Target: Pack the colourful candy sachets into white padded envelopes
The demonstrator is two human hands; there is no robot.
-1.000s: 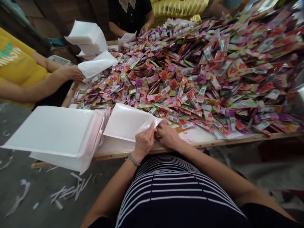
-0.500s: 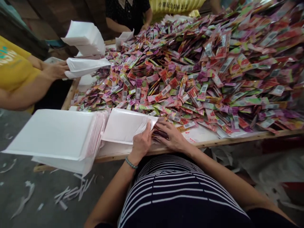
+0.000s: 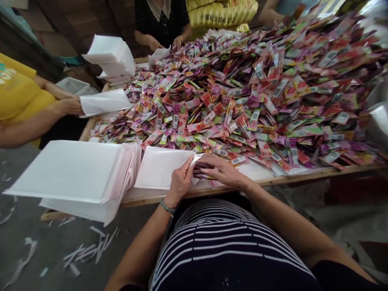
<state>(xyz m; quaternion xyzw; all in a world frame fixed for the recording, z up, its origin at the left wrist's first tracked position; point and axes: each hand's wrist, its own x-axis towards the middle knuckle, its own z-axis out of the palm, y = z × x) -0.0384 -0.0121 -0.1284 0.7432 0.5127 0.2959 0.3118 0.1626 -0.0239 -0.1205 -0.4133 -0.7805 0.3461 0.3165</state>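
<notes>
A white padded envelope lies flat near the table's front edge, its mouth facing right. My left hand is closed on the edge of that mouth, the thumb on top. At the opening, my right hand has its fingers around a small bunch of snack sachets, whose left ends reach the envelope's mouth. How far in they sit is hidden. Behind both hands spreads a big heap of colourful sachets, pink, purple and green.
A stack of padded envelopes overhangs the table's front left corner. Another envelope stack stands farther back. A co-worker in yellow holds a white envelope at left; another person works opposite. The wooden table edge runs before me.
My right hand has shifted slightly right and its fingers show more around the sachets. My left hand still grips the envelope. The co-worker's envelope at left has moved lower and left.
</notes>
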